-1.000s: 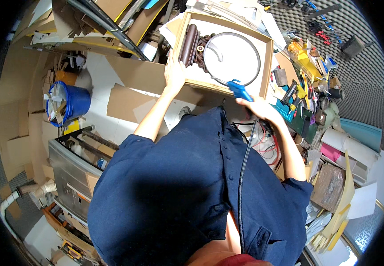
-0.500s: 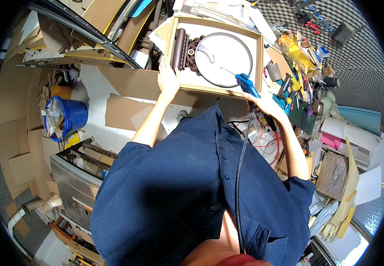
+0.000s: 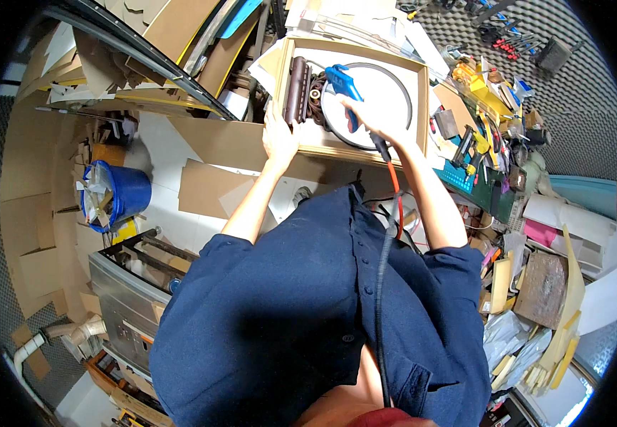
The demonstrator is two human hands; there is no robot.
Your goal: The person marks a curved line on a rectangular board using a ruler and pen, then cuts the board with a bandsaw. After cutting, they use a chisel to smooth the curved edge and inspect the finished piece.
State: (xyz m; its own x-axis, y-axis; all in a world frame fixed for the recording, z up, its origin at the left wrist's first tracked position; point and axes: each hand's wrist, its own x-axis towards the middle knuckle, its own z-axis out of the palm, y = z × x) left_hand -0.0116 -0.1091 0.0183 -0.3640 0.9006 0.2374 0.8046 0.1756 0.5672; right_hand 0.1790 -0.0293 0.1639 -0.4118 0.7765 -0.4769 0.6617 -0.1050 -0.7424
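In front of me stands a shallow, light brown box frame (image 3: pixel 424 117) with a white bottom. A dark brown carved piece (image 3: pixel 296 92) lies along its left side, and a thin dark ring (image 3: pixel 409 99) takes up the rest. My left hand (image 3: pixel 280 139) rests on the near left corner, fingers stretched out beside the carved piece. My right hand (image 3: pixel 379 122) is closed round the handle of a blue air blow gun (image 3: pixel 344 82), held over the ring. Its front points left toward the carved piece. An orange hose (image 3: pixel 394 174) runs down from the handle.
A cluttered bench with a green cutting mat (image 3: pixel 456 176) and tools lies to the right. At left are a blue bucket (image 3: pixel 127 192) of scraps, a cardboard sheet (image 3: pixel 201 188) and a metal cabinet (image 3: pixel 127 299). A black-edged frame (image 3: pixel 159 64) slants across the upper left.
My right hand has carried the blow gun leftward from the box's near right corner to above the ring. My left hand stays at the near left corner.
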